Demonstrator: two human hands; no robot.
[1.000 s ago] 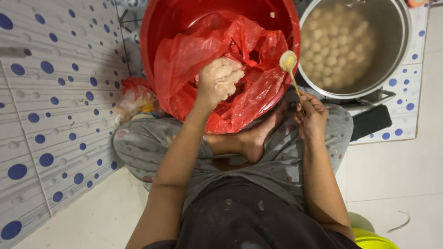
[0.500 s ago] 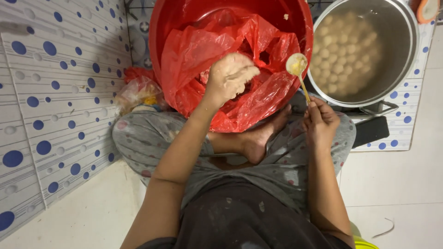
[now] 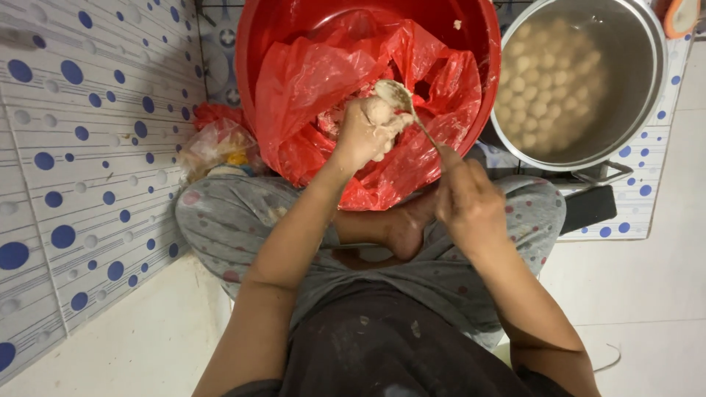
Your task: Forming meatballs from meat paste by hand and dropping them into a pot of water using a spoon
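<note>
My left hand (image 3: 365, 132) is closed around a lump of pale paste, held over a red plastic bag (image 3: 309, 81) that lines a big red basin (image 3: 485, 44). My right hand (image 3: 471, 202) grips the handle of a metal spoon (image 3: 397, 97), whose bowl rests against the top of the left fist. To the right stands a large metal pot (image 3: 647, 95) of cloudy water with several pale round balls (image 3: 551, 88) floating in it.
I sit cross-legged on a white tiled floor (image 3: 647, 294), a bare foot (image 3: 404, 228) between my knees. A wall of white tiles with blue dots (image 3: 73, 169) is on the left. A crumpled clear bag (image 3: 217, 147) lies by the basin. The pot stands on a dark stove (image 3: 588, 209).
The right hand has carried the spoon leftwards from beside the pot to the left fist. The left hand stays over the red bag with its paste.
</note>
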